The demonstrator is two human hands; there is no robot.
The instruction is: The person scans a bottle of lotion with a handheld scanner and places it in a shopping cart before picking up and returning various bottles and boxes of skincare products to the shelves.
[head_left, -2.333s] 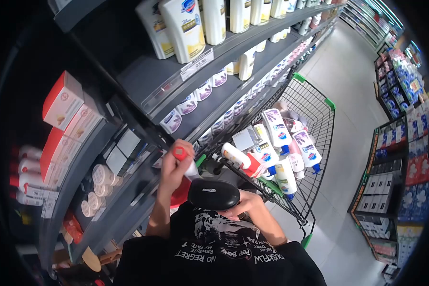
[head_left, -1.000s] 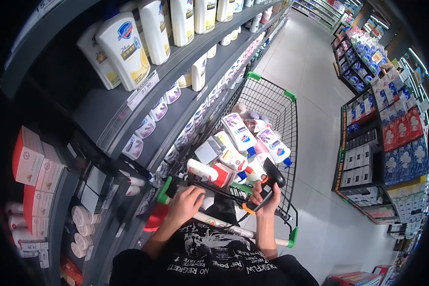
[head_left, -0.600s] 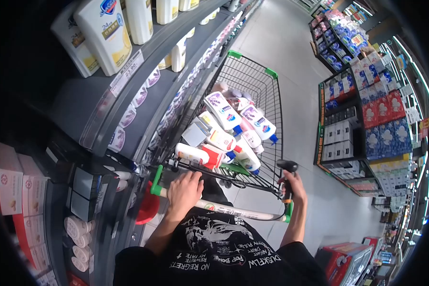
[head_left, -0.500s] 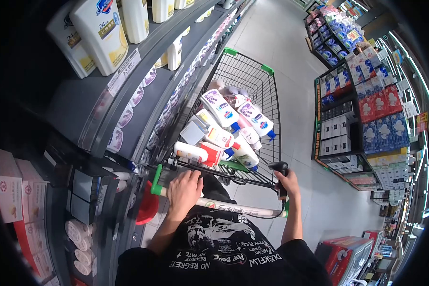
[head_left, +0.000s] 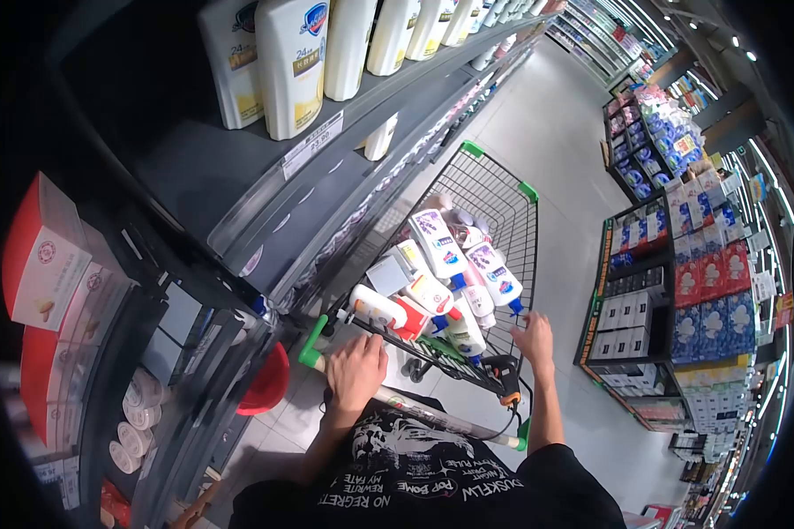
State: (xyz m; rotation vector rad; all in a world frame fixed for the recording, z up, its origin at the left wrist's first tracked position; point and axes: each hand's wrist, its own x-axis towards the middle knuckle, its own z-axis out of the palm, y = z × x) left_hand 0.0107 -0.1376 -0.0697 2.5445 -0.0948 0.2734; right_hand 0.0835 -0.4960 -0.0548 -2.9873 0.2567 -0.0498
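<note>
Shelves point(head_left: 238, 167) of bottles flank the left; the left hand point(head_left: 355, 370) is clenched on the cart handle point(head_left: 432, 414), the right hand point(head_left: 535, 339) rests released on the cart rim point(head_left: 468, 375) beside the hanging scanner point(head_left: 505, 374); steering needs both hands gripping

In the middle of the frame the left hand point(head_left: 355, 370) grips the cart handle point(head_left: 432, 418). The right hand point(head_left: 535, 338) rests on the side of the cart point(head_left: 503, 220). A black scanner point(head_left: 504, 369) hangs there. Bottles point(head_left: 441, 264) fill the cart.
</note>
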